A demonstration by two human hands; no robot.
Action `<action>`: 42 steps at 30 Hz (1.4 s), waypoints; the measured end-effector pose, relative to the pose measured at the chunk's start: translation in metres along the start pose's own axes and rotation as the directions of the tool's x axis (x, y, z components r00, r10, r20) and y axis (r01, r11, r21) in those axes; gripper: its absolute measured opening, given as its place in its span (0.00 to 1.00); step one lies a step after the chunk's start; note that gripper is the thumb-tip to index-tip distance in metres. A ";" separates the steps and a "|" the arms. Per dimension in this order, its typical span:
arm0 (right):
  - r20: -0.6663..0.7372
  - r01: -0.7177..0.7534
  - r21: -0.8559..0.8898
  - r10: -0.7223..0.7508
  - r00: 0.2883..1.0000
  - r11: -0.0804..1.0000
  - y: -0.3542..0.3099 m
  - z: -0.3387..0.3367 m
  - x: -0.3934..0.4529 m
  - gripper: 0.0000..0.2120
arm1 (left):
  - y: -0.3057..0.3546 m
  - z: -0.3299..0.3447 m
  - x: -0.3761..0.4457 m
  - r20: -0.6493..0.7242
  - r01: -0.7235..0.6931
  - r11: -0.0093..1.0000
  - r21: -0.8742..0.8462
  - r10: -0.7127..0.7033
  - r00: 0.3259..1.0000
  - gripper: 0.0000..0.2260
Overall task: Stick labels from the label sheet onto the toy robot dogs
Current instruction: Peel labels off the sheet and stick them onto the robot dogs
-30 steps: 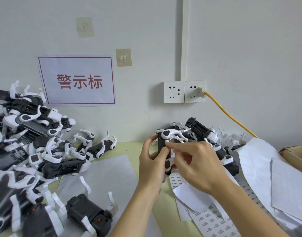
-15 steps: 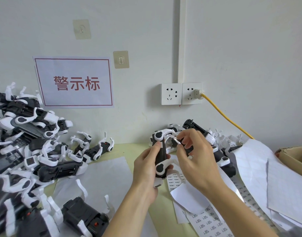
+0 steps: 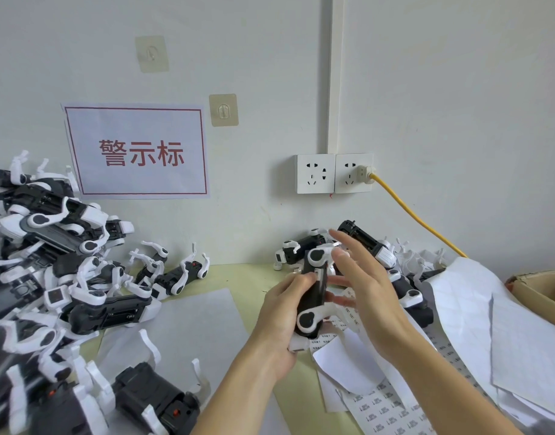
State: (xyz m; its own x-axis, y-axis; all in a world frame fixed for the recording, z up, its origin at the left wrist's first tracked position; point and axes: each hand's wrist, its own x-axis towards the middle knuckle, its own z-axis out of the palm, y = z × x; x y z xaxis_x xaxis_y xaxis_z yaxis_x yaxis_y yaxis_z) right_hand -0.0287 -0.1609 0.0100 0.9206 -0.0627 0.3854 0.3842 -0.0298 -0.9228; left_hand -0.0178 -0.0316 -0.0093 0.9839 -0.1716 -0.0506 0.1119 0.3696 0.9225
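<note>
toy dog (image 3: 314,296) in left hand (image 3: 282,321)

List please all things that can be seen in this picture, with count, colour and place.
held toy dog: one, black and white, upright in the left hand
toy dog heap: many, black and white, table left
smaller dog pile: several, behind the hands
label sheets: several, white, printed, table lower right
blank sheets: white, right
cardboard box: one, brown, far right
sign: one, white, red characters, wall
sockets: two, white, wall
cable: one, yellow, plugged in
adhesive hooks: two, wall
left hand: grips the dog
right hand: fingers straight, beside the dog
</note>
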 end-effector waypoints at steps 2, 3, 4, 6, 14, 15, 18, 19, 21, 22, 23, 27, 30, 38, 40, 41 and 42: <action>-0.032 -0.011 0.039 0.012 0.999 0.999 -0.003 -0.001 0.001 0.11 | -0.001 0.001 0.001 0.025 0.005 1.000 0.025 -0.006 1.000 0.15; -0.049 -0.013 0.037 0.015 0.999 0.999 -0.003 -0.002 0.002 0.10 | -0.001 0.001 0.001 0.035 0.010 0.999 0.032 -0.011 0.999 0.16; -0.061 -0.014 0.028 0.016 0.998 0.999 -0.003 -0.002 0.003 0.09 | -0.002 0.001 0.001 0.043 0.015 0.999 0.033 -0.017 0.999 0.17; -0.072 -0.015 0.019 0.016 0.997 1.000 -0.001 -0.002 0.004 0.09 | -0.002 0.001 0.000 0.053 0.032 0.999 0.015 -0.032 0.998 0.19; -0.333 -0.070 0.190 0.131 0.934 0.979 0.001 -0.009 0.012 0.14 | 0.001 -0.006 0.005 0.012 -0.048 0.964 -0.263 0.053 0.998 0.12; -0.343 -0.082 0.231 0.160 0.926 0.969 0.000 -0.010 0.013 0.12 | 0.002 -0.007 0.006 0.003 -0.072 0.950 -0.304 0.076 0.997 0.12; -0.295 -0.126 0.313 0.223 0.929 0.941 0.001 -0.010 0.013 0.07 | 0.002 -0.008 0.008 -0.074 -0.152 0.908 -0.391 0.133 0.988 0.27; -0.268 -0.143 0.327 0.237 0.934 0.934 0.002 -0.010 0.012 0.07 | 0.003 -0.007 0.008 -0.105 -0.172 0.897 -0.408 0.141 0.984 0.34; -0.206 -0.167 0.347 0.248 0.947 0.923 0.002 -0.010 0.011 0.06 | 0.004 -0.008 0.009 -0.157 -0.195 0.883 -0.428 0.140 0.978 0.42; -0.169 -0.178 0.357 0.251 0.953 0.917 0.001 -0.010 0.011 0.04 | 0.004 -0.010 0.009 -0.172 -0.200 0.879 -0.434 0.137 0.976 0.41; -0.131 -0.192 0.365 0.255 0.958 0.911 0.001 -0.011 0.010 0.06 | 0.004 -0.011 0.009 -0.175 -0.201 0.876 -0.438 0.137 0.975 0.38; 0.010 -0.229 0.330 0.239 0.971 0.916 -0.002 -0.016 0.008 0.10 | 0.002 -0.014 0.011 -0.147 -0.181 0.885 -0.428 0.129 0.981 0.24; 0.049 -0.184 0.264 0.177 0.983 0.947 -0.003 -0.019 0.005 0.10 | 0.002 -0.016 0.011 -0.148 -0.185 0.894 -0.408 0.135 0.980 0.22; -0.026 -0.036 0.050 0.038 0.999 0.998 0.002 -0.014 0.001 0.08 | 0.005 -0.013 0.006 -0.175 -0.214 0.941 -0.260 0.172 0.969 0.23; 0.029 -0.034 0.007 0.034 0.999 0.999 0.002 -0.019 0.002 0.08 | 0.005 -0.013 0.006 -0.196 -0.226 0.940 -0.254 0.179 0.964 0.23; 0.049 -0.033 -0.009 0.034 0.998 0.999 0.002 -0.020 0.001 0.10 | 0.004 -0.014 0.006 -0.200 -0.227 0.943 -0.243 0.181 0.963 0.23; 0.051 -0.034 -0.018 0.035 0.998 0.999 0.002 -0.022 0.001 0.11 | 0.004 -0.014 0.007 -0.193 -0.227 0.946 -0.233 0.184 0.964 0.22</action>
State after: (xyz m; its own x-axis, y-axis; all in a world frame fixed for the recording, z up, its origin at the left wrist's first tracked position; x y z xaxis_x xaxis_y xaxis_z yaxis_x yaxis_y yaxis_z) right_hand -0.0282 -0.1833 0.0087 0.9358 -0.0130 0.3523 0.3514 -0.0461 -0.9351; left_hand -0.0086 -0.0187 -0.0114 0.9958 0.0788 0.0467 -0.0849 0.6011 0.7946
